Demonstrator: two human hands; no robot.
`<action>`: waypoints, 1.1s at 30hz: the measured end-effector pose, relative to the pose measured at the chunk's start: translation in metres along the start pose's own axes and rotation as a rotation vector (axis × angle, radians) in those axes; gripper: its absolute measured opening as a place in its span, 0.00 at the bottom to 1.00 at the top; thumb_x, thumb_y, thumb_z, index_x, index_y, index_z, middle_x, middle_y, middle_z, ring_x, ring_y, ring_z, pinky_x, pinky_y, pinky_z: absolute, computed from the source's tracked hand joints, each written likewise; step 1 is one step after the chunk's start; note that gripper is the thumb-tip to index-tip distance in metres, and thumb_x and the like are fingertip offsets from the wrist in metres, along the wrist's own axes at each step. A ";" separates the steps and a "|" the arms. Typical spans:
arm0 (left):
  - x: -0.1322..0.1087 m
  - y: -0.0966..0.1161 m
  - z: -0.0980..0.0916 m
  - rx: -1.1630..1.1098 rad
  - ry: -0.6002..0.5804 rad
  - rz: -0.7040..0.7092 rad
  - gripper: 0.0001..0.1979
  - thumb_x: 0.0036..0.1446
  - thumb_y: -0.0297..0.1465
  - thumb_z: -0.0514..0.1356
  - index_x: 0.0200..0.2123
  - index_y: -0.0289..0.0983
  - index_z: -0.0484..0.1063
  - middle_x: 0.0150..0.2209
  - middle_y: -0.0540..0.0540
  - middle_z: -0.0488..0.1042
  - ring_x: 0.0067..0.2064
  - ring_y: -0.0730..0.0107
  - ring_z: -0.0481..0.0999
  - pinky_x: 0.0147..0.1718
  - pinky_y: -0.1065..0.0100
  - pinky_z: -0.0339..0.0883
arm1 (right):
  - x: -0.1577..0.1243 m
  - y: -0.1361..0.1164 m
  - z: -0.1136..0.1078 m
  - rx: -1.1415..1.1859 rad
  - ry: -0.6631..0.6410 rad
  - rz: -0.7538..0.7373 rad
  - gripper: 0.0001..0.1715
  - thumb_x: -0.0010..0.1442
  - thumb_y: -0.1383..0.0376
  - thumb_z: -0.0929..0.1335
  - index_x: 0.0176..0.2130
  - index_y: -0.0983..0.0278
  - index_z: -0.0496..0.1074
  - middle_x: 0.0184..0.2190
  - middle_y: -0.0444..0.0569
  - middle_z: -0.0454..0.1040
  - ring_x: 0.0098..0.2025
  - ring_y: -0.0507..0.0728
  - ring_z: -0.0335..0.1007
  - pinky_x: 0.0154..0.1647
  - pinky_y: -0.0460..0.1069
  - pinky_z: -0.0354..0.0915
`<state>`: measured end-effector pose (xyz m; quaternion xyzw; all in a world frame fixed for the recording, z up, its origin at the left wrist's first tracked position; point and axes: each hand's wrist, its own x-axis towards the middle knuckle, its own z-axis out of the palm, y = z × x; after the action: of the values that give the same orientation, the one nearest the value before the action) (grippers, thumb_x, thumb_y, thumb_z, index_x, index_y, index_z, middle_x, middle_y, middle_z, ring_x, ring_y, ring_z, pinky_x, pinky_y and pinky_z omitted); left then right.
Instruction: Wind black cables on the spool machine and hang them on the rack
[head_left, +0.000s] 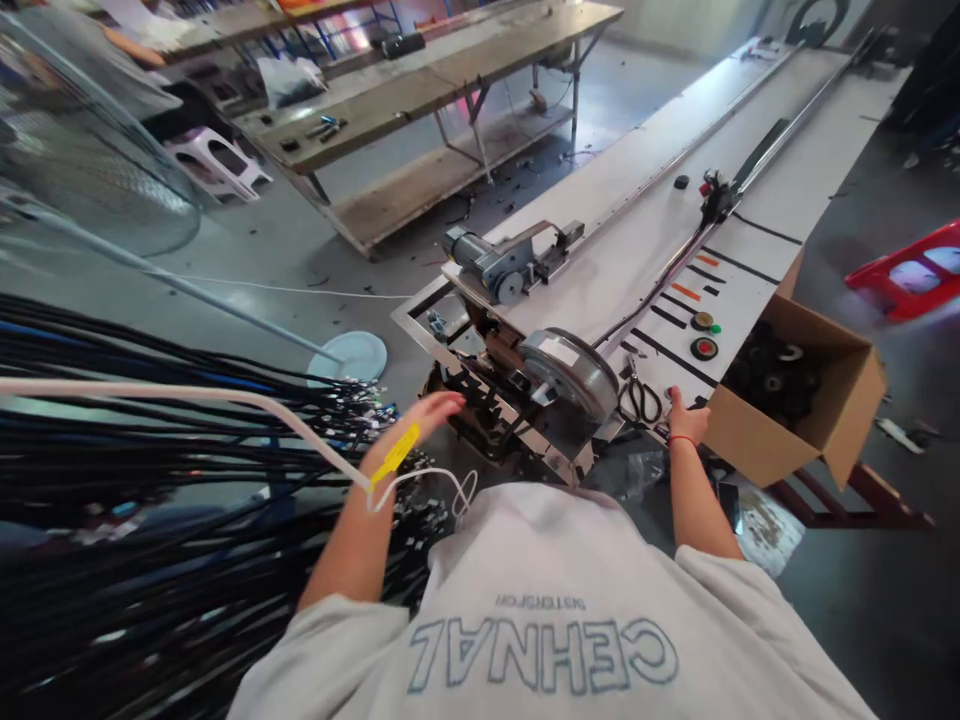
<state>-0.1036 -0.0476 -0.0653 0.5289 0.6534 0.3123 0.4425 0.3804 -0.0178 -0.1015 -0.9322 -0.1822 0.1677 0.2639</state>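
Note:
My left hand [429, 413] reaches forward with its fingers stretched out and empty, just short of the dark mechanism [480, 405] at the near end of a winding machine. A white cable [225, 398] with a yellow tag [395, 455] crosses that wrist. My right hand [686, 418], with a red string at the wrist, rests on the near edge of the long white table [645, 230], right beside black scissors [641, 398]. Its fingers are tucked out of sight. A metal wheel [574, 368] sits between the two hands.
A thick bundle of black cables [150, 480] fills the left side. An open cardboard box [806, 400] of black parts stands at the right, with push buttons [703, 335] on the table. Further back stand a grey motor [487, 265], a fan [82, 150] and wooden benches [420, 85].

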 end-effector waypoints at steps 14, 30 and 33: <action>-0.032 -0.062 0.106 0.167 -0.301 -0.111 0.16 0.46 0.45 0.60 0.26 0.37 0.72 0.25 0.47 0.74 0.30 0.64 0.72 0.34 0.66 0.64 | -0.008 -0.008 -0.005 -0.052 -0.002 -0.003 0.43 0.56 0.39 0.65 0.53 0.72 0.64 0.52 0.70 0.69 0.56 0.71 0.65 0.57 0.59 0.61; -0.064 -0.045 0.103 0.006 -0.154 -0.047 0.21 0.53 0.49 0.55 0.30 0.35 0.70 0.26 0.49 0.71 0.30 0.68 0.69 0.31 0.69 0.63 | 0.000 -0.001 0.000 -0.022 0.013 -0.036 0.42 0.55 0.42 0.68 0.52 0.73 0.64 0.50 0.69 0.70 0.54 0.71 0.66 0.56 0.58 0.61; -0.057 -0.030 0.104 0.000 -0.155 -0.024 0.20 0.53 0.48 0.56 0.32 0.35 0.71 0.27 0.48 0.73 0.31 0.67 0.70 0.33 0.68 0.65 | -0.001 -0.002 -0.001 -0.010 0.007 -0.036 0.41 0.56 0.43 0.68 0.53 0.73 0.64 0.51 0.69 0.69 0.55 0.70 0.66 0.57 0.57 0.61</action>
<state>-0.0183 -0.1160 -0.1208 0.5435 0.6234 0.2650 0.4957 0.3794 -0.0172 -0.0992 -0.9307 -0.1987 0.1590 0.2628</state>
